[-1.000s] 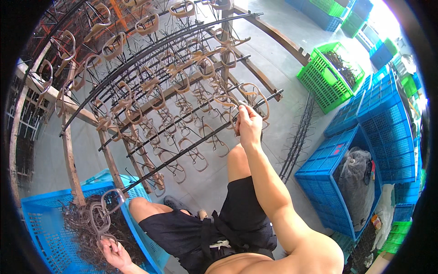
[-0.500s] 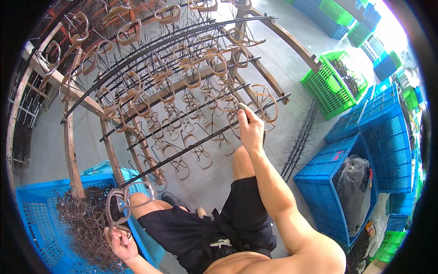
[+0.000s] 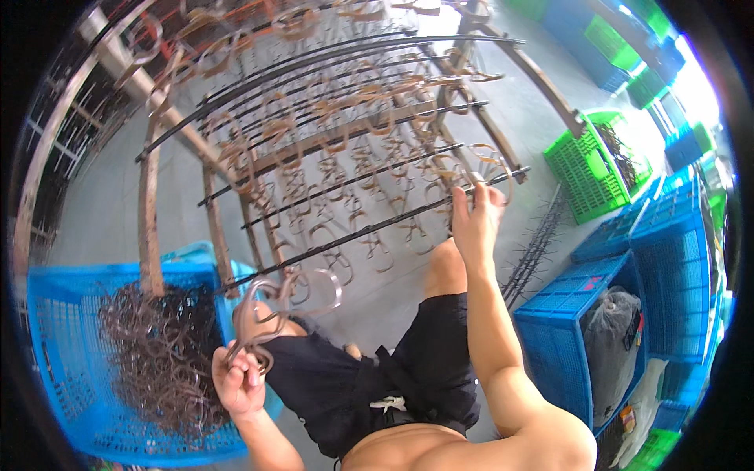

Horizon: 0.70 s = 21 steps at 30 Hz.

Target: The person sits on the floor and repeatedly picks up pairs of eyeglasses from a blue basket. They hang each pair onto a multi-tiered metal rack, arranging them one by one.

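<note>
My left hand [image 3: 239, 381] is closed around several grey-brown eyeglass frames [image 3: 271, 310], which stick up from its fingers beside the blue crate. At the right end of the rack's nearest black rod [image 3: 369, 230], my right hand [image 3: 475, 224] has its fingers bent against the rod. A tan eyeglass frame [image 3: 503, 161] hangs right by these fingertips; blur hides what is between them. Many more tan frames [image 3: 334, 263] hang on the rods of the wooden rack [image 3: 149, 204].
A blue crate [image 3: 67, 275] at lower left holds a tangled heap of brown frames [image 3: 161, 365]. Spiky black rods [image 3: 538, 247] lie on the floor at right. Beyond stand a green crate [image 3: 569, 177] and a blue crate [image 3: 546, 302] with a plastic-wrapped dark bundle [image 3: 616, 337].
The view has shifted and blurred. My left hand has risen away from the crate with its frames, toward the rack. My right hand has moved right to the rod's end, beside the hanging frame.
</note>
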Tool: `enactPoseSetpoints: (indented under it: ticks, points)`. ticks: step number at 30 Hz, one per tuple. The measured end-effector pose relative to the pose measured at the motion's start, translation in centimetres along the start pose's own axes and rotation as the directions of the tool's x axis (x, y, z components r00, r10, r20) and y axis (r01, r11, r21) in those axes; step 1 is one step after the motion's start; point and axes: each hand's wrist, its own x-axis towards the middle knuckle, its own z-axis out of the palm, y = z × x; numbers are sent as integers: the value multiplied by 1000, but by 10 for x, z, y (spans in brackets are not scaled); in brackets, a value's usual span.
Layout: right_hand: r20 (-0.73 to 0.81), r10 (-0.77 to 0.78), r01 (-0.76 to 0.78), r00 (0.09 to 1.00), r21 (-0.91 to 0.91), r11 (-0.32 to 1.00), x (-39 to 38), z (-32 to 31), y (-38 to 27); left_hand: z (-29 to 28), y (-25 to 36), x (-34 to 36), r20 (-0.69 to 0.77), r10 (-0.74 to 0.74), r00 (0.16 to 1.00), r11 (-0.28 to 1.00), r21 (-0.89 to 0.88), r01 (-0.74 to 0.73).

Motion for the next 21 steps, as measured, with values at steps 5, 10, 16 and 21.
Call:
enactPoseSetpoints:
  ticks: [5,10,16,21]
  points:
    - [487,-391,104,781,516,850,-46,-49,-92,7,-10,-2,147,-91,985,994,-44,98]
    - [809,-288,-559,512,568,604,-83,-44,-121,20,-18,-6,184,84,979,981,156,-113]
    - [604,-642,-217,471,785,580,-65,-61,-104,42,-16,-19,-155,-21,988,949,307,69]
    - [843,-283,-756,457,536,375,-50,-65,-99,56,-21,-27,175,320,931,761,538,-363]
